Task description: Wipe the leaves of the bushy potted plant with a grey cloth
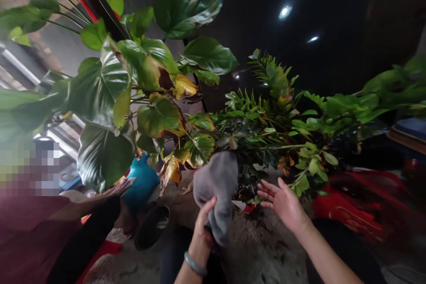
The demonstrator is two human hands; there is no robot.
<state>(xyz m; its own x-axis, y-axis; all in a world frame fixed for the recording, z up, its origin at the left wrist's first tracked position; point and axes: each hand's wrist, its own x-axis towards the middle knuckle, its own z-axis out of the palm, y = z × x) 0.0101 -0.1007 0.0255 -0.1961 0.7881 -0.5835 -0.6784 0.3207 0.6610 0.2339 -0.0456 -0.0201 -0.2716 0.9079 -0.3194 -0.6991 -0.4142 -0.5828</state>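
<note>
My left hand, with a pale bangle on the wrist, is closed around a grey cloth and holds it up against the lower leaves of a dark green plant with narrow leaflets. My right hand is open with fingers spread, palm turned left, just right of the cloth and close to the plant's lower stems. A big-leaved plant with some yellowed and browned leaves fills the left half of the view.
Another person in a dark red top sits at the left, an arm reaching toward a teal pot. A dark round bowl lies on the rough ground. Red objects lie at the right.
</note>
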